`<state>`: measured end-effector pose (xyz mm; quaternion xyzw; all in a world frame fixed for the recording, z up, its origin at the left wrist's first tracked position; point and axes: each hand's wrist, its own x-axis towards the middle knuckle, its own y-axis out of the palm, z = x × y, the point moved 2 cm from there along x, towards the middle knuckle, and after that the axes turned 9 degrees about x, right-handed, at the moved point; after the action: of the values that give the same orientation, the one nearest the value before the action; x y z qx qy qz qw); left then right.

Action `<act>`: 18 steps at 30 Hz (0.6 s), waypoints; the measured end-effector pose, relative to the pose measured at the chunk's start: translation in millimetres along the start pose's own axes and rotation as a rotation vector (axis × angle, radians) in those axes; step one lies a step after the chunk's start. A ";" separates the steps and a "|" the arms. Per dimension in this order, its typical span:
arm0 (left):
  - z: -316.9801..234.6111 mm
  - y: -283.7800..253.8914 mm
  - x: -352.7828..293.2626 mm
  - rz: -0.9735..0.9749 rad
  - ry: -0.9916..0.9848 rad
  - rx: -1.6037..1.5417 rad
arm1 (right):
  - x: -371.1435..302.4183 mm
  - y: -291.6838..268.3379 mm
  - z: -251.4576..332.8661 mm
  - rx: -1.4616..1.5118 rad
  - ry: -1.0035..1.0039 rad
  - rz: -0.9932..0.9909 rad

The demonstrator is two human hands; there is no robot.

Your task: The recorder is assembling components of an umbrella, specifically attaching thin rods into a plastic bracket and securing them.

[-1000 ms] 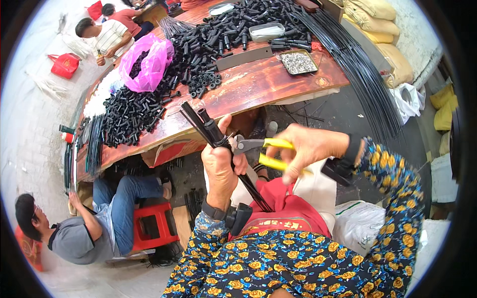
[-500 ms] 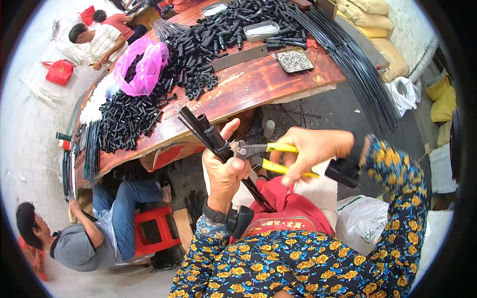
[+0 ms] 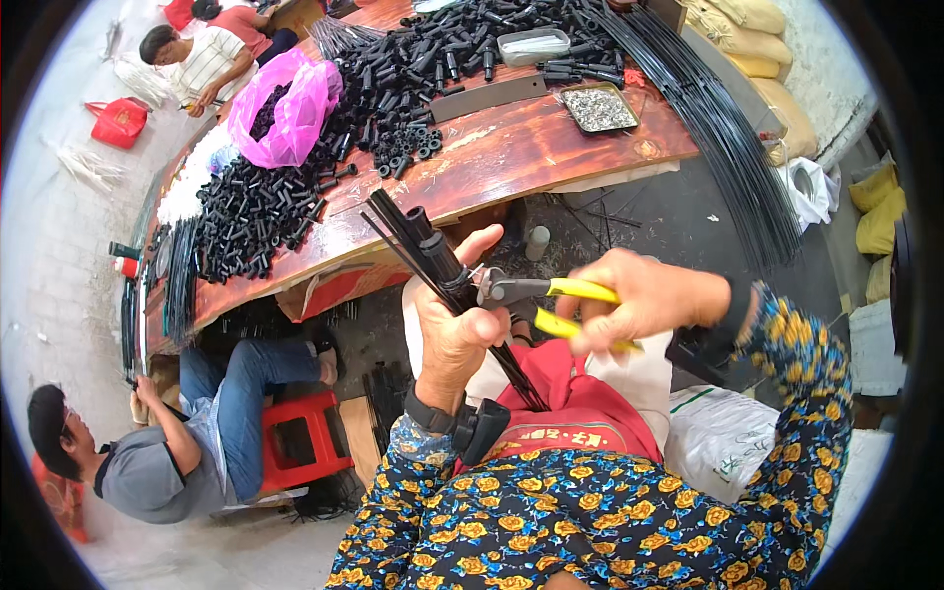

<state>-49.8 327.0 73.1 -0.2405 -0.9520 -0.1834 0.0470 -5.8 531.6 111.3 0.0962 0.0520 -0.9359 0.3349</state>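
Observation:
My left hand (image 3: 447,334) is closed around a bundle of thin black rods (image 3: 519,379), its index finger pointing up. The bundle slants from my lap toward the table. Near its top sits a ribbed black plastic sleeve (image 3: 441,260). My right hand (image 3: 654,300), slightly blurred, grips yellow-handled pliers (image 3: 521,288) with the handles spread apart. The pliers' head is at thin wire beside the sleeve, against my left fingers. Whether the jaws are closed on the wire, I cannot make out.
Across the wooden table (image 3: 531,138) lie heaps of black plastic pieces (image 3: 256,221), a pink bag (image 3: 285,128), a tray of small metal bits (image 3: 600,106) and long black rods (image 3: 708,128). A co-worker (image 3: 157,457) sits at left by a red stool (image 3: 305,442).
The whole view has shifted slightly. My right hand has drawn a little to the right with the pliers, whose head stays by the wire. My left hand keeps its hold.

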 end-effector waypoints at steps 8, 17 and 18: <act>-1.1 -4.2 -3.8 -0.089 -0.052 0.121 | -13.5 21.9 23.1 -1.159 -0.219 -0.491; 1.3 -3.9 -5.0 -0.020 -0.087 -0.053 | -7.1 -1.6 13.7 0.102 0.416 0.168; 2.9 -3.7 -4.1 -0.012 -0.072 -0.017 | -4.7 0.8 9.3 -0.060 0.288 0.067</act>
<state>-47.9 323.2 68.5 -0.2418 -0.9529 -0.1830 0.0097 -3.1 532.5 121.4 0.2209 0.1244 -0.8988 0.3577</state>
